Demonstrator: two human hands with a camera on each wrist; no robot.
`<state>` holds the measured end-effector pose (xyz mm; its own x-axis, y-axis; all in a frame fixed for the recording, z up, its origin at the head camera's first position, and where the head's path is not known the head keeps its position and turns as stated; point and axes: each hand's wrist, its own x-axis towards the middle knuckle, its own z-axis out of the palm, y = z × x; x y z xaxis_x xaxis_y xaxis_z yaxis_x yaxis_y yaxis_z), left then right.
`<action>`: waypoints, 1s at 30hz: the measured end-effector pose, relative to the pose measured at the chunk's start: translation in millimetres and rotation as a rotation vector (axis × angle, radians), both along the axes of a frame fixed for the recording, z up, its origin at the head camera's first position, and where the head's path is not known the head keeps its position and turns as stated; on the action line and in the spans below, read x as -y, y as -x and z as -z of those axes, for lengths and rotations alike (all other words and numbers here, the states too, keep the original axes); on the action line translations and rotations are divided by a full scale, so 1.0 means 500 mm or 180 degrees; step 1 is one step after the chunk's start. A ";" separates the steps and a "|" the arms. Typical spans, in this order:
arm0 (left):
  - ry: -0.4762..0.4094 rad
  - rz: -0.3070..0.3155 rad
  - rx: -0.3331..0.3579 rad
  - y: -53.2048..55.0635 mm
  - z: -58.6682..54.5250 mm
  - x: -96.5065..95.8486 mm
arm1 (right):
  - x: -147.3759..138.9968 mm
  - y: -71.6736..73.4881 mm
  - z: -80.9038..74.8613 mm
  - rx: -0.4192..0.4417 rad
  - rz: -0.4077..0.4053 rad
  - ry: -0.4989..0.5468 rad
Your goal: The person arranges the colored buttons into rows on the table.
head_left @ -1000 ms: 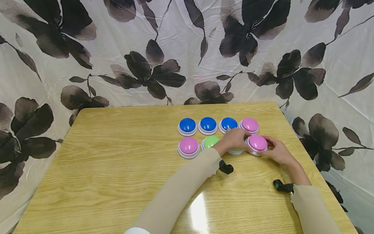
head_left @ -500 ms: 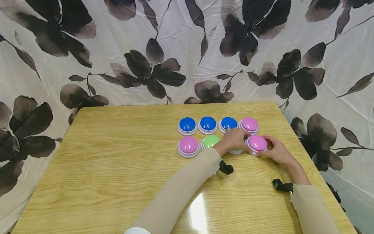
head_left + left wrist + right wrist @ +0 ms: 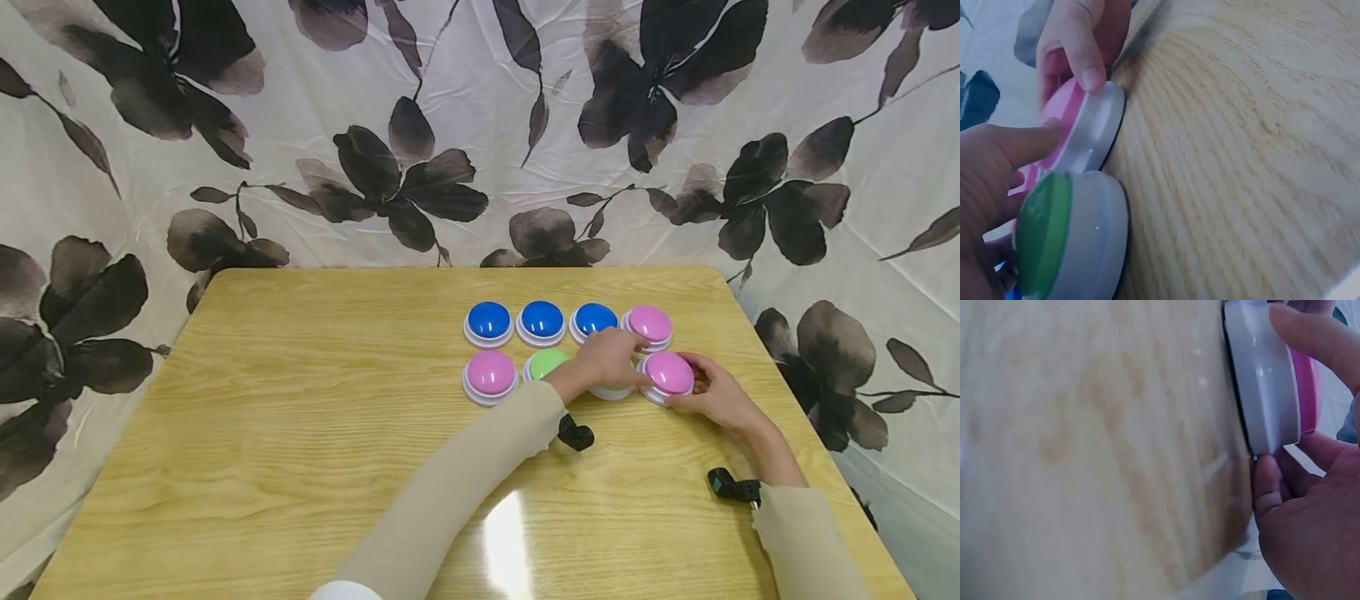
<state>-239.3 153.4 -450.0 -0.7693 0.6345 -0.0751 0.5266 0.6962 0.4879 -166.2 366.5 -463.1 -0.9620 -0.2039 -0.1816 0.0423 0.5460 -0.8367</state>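
Two rows of domed push buttons with white bases stand on the table. My right hand [image 3: 716,393] grips the right side of the front-right pink push button [image 3: 670,372], thumb on its near edge and fingers round the far side. My left hand [image 3: 609,358] holds the same button's left side between thumb and fingers, reaching over a green push button [image 3: 1044,237] that it mostly hides in the head view. In the right wrist view the base of the pink push button [image 3: 1266,381] sits at the tabletop, with my right thumb [image 3: 1313,334] against it.
Behind are several blue push buttons [image 3: 542,320] and another pink push button [image 3: 649,324]. To the left in the front row are a pink push button [image 3: 491,374] and a green push button [image 3: 546,364]. The wooden table [image 3: 285,433] meets a floral cloth [image 3: 420,200] behind.
The head view has shifted slightly. Both hands stay at the front-right pink push button, which keeps about the same place beside its neighbours.
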 end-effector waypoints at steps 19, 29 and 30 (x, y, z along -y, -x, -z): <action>-0.0497 0.0084 -0.0118 -0.017 -0.070 0.219 | -0.025 0.024 -0.128 -0.0894 0.0232 -0.1190; -0.0585 -0.0518 -0.0165 -0.005 -0.051 0.416 | -0.034 0.042 -0.167 -0.1266 0.0088 -0.1703; -0.0554 -0.0586 -0.0165 -0.005 -0.048 0.438 | -0.036 0.043 -0.168 -0.1274 0.0085 -0.1733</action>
